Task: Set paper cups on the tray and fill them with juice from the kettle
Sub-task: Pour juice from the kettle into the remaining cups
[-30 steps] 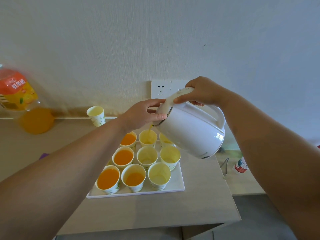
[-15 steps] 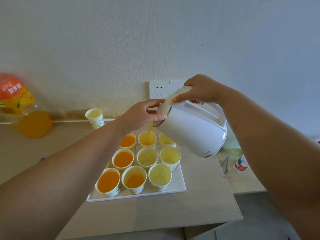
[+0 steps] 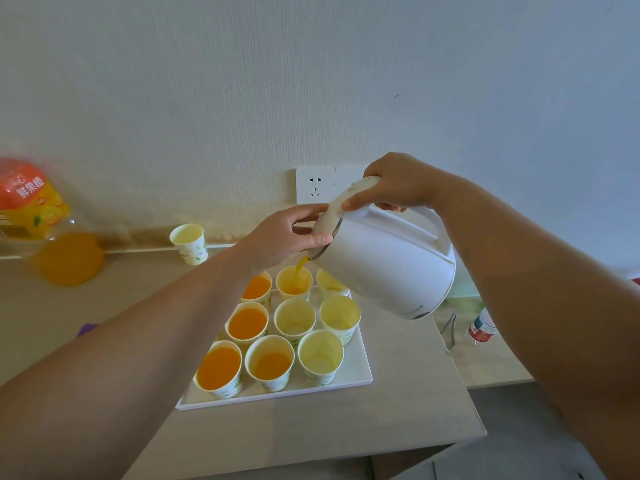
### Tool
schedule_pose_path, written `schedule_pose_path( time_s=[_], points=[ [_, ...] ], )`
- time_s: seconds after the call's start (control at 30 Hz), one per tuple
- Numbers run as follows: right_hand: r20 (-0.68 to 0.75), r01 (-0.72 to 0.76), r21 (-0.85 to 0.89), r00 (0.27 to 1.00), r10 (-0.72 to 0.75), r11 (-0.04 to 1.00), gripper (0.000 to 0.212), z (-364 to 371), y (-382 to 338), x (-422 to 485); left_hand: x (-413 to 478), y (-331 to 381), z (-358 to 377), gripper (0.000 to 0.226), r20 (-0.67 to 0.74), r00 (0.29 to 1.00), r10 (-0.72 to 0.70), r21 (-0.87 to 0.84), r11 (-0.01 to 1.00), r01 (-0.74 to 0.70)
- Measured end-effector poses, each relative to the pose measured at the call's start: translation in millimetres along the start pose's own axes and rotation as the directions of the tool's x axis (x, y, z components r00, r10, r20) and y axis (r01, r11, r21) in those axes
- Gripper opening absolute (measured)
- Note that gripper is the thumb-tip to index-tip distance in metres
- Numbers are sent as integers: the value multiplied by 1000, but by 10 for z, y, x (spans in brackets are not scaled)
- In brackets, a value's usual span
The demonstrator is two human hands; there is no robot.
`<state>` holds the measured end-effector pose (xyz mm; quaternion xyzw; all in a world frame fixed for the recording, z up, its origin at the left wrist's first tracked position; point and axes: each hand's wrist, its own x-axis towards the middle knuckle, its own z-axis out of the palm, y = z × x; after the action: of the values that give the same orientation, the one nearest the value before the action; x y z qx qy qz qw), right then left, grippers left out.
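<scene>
Nine cups [image 3: 294, 318]: on the white tray [image 3: 360, 374]; four hold juice [image 3: 247, 323].
Kettle [image 3: 388, 261]: tilted over back-middle cup, pouring; likely heavy, smooth.
Right hand [image 3: 394, 183]: fingers wrapped round handle, the safest hold.
Left hand [image 3: 282, 237]: fingers pinch lid edge.

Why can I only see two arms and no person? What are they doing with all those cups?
The camera sits on the person's head and looks down, so you see what their eyes see: just their arms. The right hand grips the handle of a white kettle, which is tipped over. The left hand holds the kettle's lid near the spout. Orange juice runs into the back middle cup. Nine paper cups stand on a white tray on the table. Four others already hold juice, and the rest look empty. A spare cup stands off the tray by the wall. A blurry juice bottle is at the far left.
</scene>
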<state>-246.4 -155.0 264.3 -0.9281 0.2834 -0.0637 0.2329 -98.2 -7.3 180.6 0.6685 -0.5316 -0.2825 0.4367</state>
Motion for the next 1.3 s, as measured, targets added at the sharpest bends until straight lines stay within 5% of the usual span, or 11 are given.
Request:
schedule_pose_path(
  time_s=[1.3],
  points=[
    [-5, 10, -58, 1000, -10, 998, 42, -44, -65, 8, 61, -51, -2, 52, -17, 1000, -20, -32, 999, 19]
  ],
)
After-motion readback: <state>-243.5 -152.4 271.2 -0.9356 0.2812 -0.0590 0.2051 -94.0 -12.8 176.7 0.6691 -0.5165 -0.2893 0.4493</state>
